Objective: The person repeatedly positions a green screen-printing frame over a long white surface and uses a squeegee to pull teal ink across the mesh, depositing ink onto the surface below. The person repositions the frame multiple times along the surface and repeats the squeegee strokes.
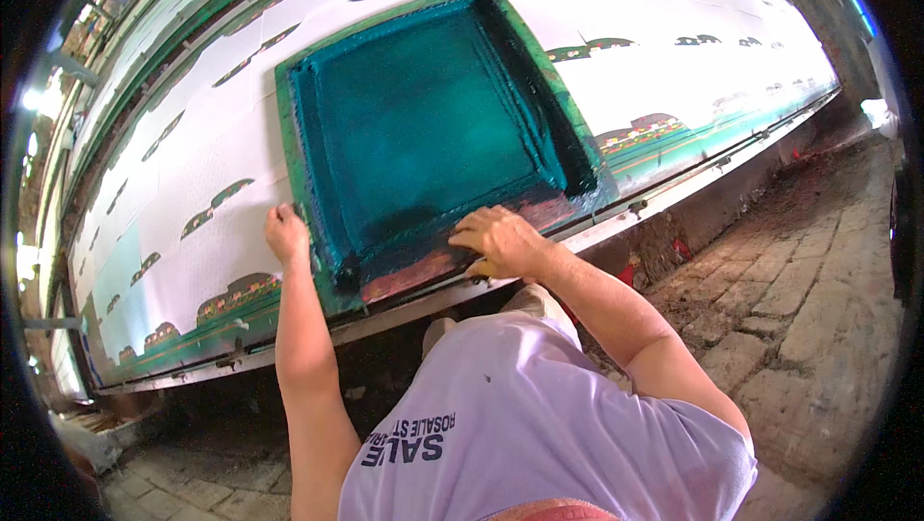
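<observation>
A rectangular printing screen lies on the table in front of me, its mesh covered with wet teal ink and its frame smeared green and blue. Along its right inner side runs a long dark bar; whether it is a squeegee or a shaded wall, I cannot tell. My left hand is closed at the frame's left edge, near the front corner. Over the reddish near rail curls my right hand, its fingertips on the rail and its thumb toward me.
White printed fabric with repeated dark and green motifs covers the long table, bordered by a green band along the near side. A metal rail with small stops follows the table's near edge. A brick floor lies to the right.
</observation>
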Demonstrator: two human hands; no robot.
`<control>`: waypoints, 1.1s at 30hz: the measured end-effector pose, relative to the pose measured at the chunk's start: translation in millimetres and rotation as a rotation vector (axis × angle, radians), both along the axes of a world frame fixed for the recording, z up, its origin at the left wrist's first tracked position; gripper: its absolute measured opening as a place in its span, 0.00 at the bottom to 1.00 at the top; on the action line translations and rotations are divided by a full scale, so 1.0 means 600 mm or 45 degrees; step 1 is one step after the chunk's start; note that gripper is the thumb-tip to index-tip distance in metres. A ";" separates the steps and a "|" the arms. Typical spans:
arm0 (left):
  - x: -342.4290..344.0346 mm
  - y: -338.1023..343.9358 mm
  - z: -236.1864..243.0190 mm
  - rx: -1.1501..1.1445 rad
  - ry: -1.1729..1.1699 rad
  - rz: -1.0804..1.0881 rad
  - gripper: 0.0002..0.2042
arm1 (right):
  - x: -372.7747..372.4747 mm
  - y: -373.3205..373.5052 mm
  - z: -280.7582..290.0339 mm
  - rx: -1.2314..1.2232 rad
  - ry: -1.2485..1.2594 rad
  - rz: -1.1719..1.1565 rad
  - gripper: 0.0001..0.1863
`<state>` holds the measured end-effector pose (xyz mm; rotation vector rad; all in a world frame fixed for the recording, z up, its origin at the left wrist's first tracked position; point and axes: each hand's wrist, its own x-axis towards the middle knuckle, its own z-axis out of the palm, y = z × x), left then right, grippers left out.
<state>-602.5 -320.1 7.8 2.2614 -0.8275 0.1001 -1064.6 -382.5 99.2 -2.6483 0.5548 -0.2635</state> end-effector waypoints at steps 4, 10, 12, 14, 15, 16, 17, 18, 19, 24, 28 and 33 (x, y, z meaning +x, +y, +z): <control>0.007 -0.010 -0.002 0.208 0.049 0.102 0.21 | -0.086 -0.050 0.025 0.191 -0.264 -0.043 0.25; 0.017 -0.008 0.007 0.503 -0.038 0.243 0.23 | -0.227 -0.166 0.018 0.046 -0.406 -0.591 0.24; -0.003 -0.019 0.012 0.525 -0.083 0.300 0.23 | -0.255 -0.201 0.011 0.014 -0.345 -0.761 0.27; -0.017 -0.027 0.022 0.591 -0.082 0.334 0.23 | -0.272 -0.230 0.006 0.046 -0.234 -0.866 0.32; -0.017 -0.031 0.030 0.648 -0.062 0.334 0.23 | -0.274 -0.245 -0.002 0.033 -0.195 -0.906 0.32; -0.017 -0.034 0.039 0.709 -0.044 0.329 0.24 | -0.274 -0.258 -0.010 0.024 -0.155 -0.952 0.33; -0.025 -0.043 0.046 0.703 -0.045 0.324 0.24 | -0.276 -0.269 -0.020 0.013 -0.113 -1.009 0.33; -0.036 -0.049 0.052 0.697 -0.047 0.317 0.25 | -0.278 -0.281 -0.030 0.091 -0.099 -1.054 0.34; -0.038 -0.046 0.053 0.693 -0.050 0.317 0.25 | -0.272 -0.289 -0.028 0.162 -0.088 -1.077 0.35; 0.001 -0.002 0.033 0.572 0.116 0.293 0.31 | -0.234 -0.310 -0.010 0.227 -0.011 -1.119 0.43; -0.021 -0.039 0.035 0.476 0.347 0.263 0.39 | -0.237 -0.319 -0.016 0.228 0.053 -1.260 0.45; 0.003 -0.015 0.007 0.169 0.569 0.238 0.44 | -0.227 -0.319 -0.025 0.298 -0.031 -1.354 0.42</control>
